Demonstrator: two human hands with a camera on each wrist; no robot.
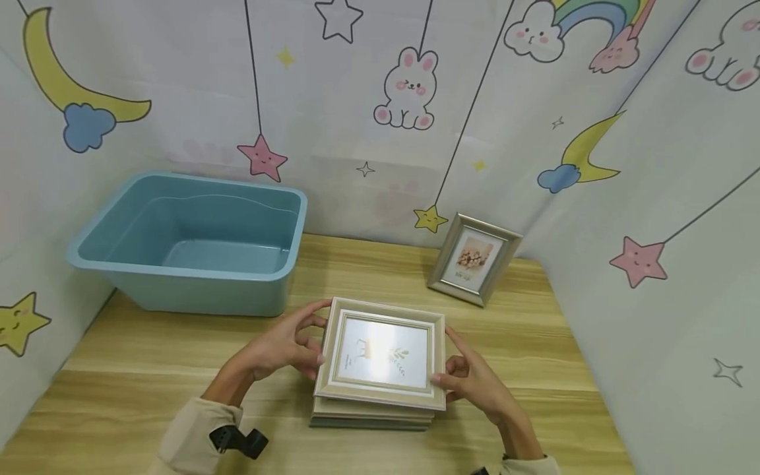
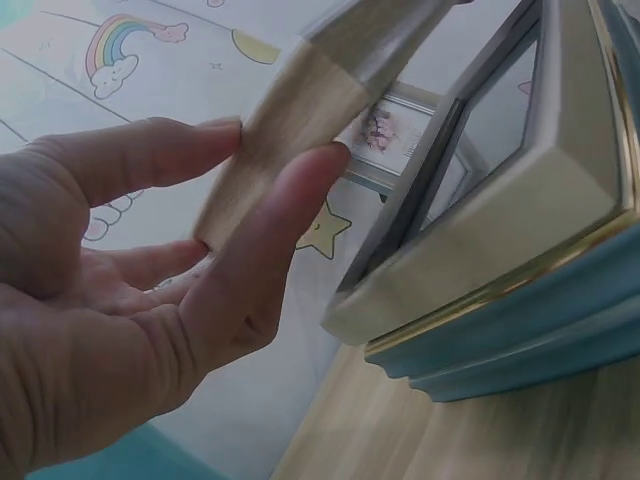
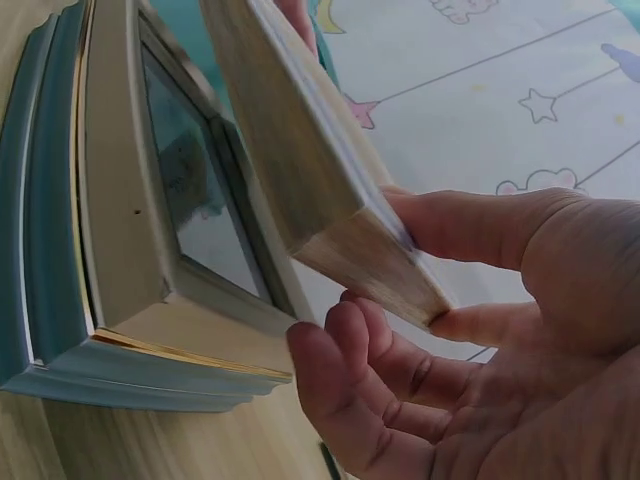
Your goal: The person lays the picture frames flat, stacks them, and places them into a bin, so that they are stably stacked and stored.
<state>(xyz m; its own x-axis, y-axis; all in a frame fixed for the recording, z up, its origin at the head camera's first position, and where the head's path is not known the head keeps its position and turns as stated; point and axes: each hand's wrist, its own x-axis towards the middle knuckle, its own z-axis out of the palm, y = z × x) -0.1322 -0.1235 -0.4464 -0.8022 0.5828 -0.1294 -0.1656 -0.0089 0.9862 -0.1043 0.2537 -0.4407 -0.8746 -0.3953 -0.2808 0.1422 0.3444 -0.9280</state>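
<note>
Cream picture frame (image 1: 382,353), pinched at opposite ends by the left hand (image 1: 285,344) and right hand (image 1: 477,381), hangs over stacked frames (image 1: 373,421), the wrist views revealing a gap beneath that the head view hides, wooden tabletop (image 1: 558,396) stretching rightward to its edge.

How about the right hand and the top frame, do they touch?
Touching: the right wrist view shows the right hand pinching the top frame by its edge.
</note>
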